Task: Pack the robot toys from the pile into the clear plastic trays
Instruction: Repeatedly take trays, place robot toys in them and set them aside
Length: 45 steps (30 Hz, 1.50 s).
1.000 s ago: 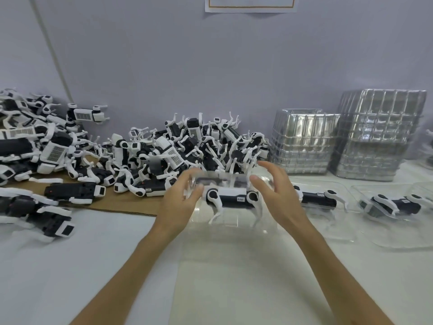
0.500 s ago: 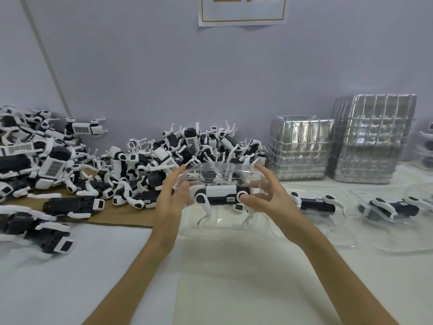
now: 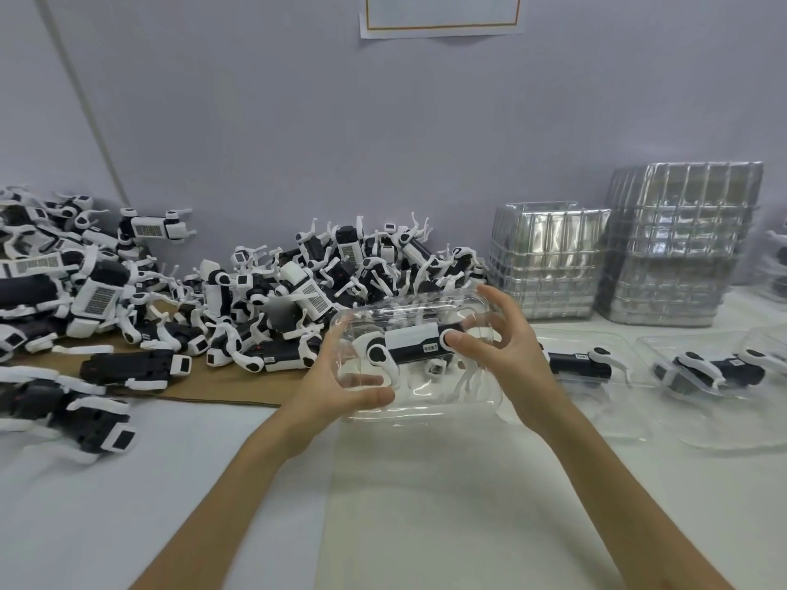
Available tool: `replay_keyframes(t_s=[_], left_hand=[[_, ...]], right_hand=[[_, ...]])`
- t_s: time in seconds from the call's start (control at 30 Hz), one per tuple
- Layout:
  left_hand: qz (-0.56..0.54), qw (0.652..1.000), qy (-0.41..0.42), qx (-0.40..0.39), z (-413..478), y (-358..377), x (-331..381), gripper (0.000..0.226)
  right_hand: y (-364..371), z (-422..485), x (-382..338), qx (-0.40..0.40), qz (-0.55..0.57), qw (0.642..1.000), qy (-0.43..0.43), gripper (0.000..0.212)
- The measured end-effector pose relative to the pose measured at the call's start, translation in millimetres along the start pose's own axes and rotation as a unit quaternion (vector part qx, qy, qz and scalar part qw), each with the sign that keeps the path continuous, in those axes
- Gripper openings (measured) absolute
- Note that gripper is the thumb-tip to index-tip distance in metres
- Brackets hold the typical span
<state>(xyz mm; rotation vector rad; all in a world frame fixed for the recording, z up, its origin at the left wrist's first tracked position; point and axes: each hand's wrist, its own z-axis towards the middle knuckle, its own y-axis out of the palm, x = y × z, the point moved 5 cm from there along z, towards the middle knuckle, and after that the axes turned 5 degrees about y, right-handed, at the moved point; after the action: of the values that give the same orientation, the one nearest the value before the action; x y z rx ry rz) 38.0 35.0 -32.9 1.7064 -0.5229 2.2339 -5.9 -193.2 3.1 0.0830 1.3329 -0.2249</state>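
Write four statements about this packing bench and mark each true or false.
1. The left hand and the right hand both hold a clear tray with a robot toy inside. True.
2. The stacks of empty trays stand left of the pile. False: they stand to its right, by the wall.
3. Two filled trays lie on the table to the right of the held one. True.
4. The pile rests on a green cloth. False: brown cardboard lies under it.
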Motion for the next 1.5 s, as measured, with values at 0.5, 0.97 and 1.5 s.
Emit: replay_keyframes(t_s=[0.5, 0.97, 1.5], left_hand=[[0.021, 0.986, 0.089, 0.139, 3.4, 4.0, -3.0, 0.11], [0.07, 0.967, 0.161, 0.185, -10.7, 32.6, 5.7, 0.112], [-0.132, 0.942, -0.083, 0.297, 1.6, -23.5, -27.7, 0.081]], right_hand=[[-2.8, -10.8, -10.5, 0.171, -0.186, 0.956, -0.146, 0.061], [39.4, -24.8, 10.9, 0.135, -0.486, 0.857, -0.102, 0.036], [8.1, -9.1, -2.0, 0.155, -0.358, 0.907, -0.161, 0.025]])
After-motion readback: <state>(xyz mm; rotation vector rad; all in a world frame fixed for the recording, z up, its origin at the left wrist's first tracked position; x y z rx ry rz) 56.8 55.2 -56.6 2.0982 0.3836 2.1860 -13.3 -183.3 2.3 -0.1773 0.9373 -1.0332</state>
